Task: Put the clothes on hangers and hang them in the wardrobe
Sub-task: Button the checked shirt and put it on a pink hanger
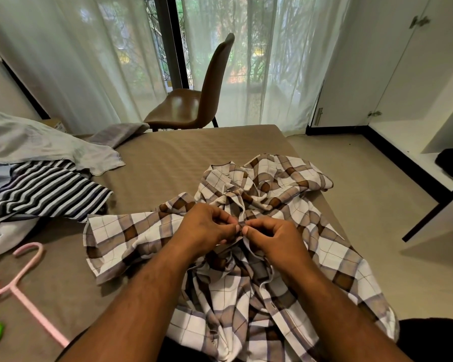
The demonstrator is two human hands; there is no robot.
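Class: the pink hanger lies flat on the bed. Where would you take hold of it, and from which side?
Pinch the pink hanger at the neck just below its hook, coming from above. It lies flat on the bed, so nothing can slide under it, and the thin neck joins both arms, so it should hang level.
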